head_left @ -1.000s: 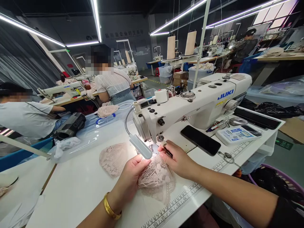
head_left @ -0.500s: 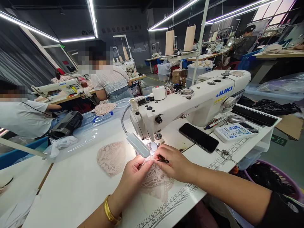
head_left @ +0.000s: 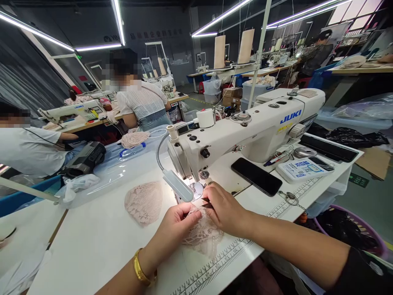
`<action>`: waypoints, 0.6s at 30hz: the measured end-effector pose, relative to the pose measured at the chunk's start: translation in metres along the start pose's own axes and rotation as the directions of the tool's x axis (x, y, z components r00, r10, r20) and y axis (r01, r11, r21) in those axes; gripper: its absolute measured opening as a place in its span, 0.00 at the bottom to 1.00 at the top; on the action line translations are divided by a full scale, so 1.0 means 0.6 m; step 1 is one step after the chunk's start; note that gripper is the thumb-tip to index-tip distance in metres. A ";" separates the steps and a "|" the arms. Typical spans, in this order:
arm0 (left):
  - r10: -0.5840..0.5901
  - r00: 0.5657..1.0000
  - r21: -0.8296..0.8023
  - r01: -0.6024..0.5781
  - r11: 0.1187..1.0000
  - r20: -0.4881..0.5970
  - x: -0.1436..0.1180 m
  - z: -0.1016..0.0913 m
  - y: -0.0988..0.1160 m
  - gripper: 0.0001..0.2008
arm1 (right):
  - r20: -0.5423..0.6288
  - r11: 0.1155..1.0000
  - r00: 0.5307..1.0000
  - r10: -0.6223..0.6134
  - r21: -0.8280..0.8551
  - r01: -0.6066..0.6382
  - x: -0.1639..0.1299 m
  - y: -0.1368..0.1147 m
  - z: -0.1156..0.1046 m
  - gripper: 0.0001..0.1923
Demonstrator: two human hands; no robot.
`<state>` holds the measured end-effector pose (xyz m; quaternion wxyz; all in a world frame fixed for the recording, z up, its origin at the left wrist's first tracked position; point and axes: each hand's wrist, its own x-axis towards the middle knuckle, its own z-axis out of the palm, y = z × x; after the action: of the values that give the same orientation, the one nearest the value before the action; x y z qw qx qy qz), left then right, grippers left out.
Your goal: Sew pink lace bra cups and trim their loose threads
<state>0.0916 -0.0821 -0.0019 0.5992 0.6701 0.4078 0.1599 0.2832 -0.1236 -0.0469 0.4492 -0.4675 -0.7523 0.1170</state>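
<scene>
My left hand (head_left: 179, 221) is closed, pinching the edge of a pale pink lace piece (head_left: 204, 231) between thumb and fingers. The lace hangs toward the table's front edge, partly hidden by both hands. My right hand (head_left: 225, 209) is closed around small dark thread snips (head_left: 206, 203), whose pointed blades face left beside the lace edge. Most of the snips is hidden in the palm. Both hands are just in front of the needle area of a white sewing machine (head_left: 233, 137), under a grey lamp head (head_left: 178, 186). Another lace piece (head_left: 143, 203) lies flat to the left.
A black phone (head_left: 256, 177) lies right of the hands, near a white-and-blue box (head_left: 302, 169). A printed ruler (head_left: 215, 270) runs along the table's front edge. Behind the table, a clear plastic cover (head_left: 113, 164) carries a lace stack (head_left: 135, 139). Co-workers sit at machines farther back.
My right hand has shifted slightly away from the left fingers, and the snips' blades show more clearly. The left hand still pinches the lace.
</scene>
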 end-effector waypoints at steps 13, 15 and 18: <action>-0.094 0.996 -0.231 0.092 0.969 0.002 0.000 -0.014 0.006 0.21 | 0.164 0.962 0.973 0.161 0.195 -0.192 0.012 -0.003 -0.043 0.06; -0.103 0.995 -0.245 0.101 0.964 0.005 0.000 -0.014 0.007 0.21 | 0.196 0.957 0.962 0.191 0.182 -0.227 0.016 0.000 -0.042 0.09; -0.099 0.995 -0.248 0.095 0.964 -0.003 0.001 -0.013 0.005 0.20 | 0.313 0.857 0.912 0.266 0.357 -0.372 0.021 -0.001 -0.042 0.11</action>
<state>0.0875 -0.0763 0.0028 0.6820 0.5681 0.4216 0.1852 0.3004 -0.1198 -0.0252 0.4115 -0.4633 -0.6731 0.4036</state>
